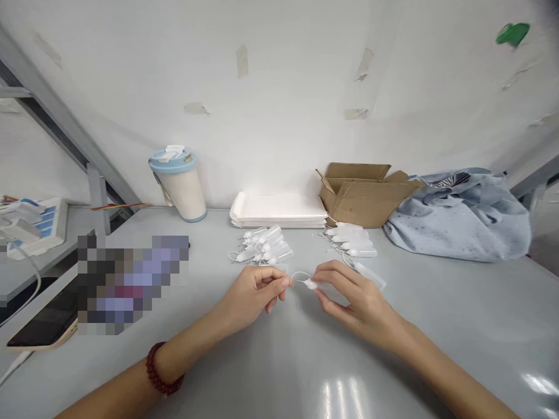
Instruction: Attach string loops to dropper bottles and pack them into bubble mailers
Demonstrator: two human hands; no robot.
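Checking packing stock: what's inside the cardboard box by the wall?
Only raised flaps and a brown inner wall show in the open cardboard box; the front flap hides anything inside.

A blue-lidded tumbler (178,189), stacked white trays (278,210) and an open cardboard box (364,201) line the grey workbench (458,326) — a pale blue cloth bag (458,218) slumps beside them.

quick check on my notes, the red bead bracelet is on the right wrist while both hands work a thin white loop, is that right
Not quite: the red bead bracelet is on the left wrist, not the right, as the head view shows. The rest stands: the left hand and right hand are working the thin white loop.
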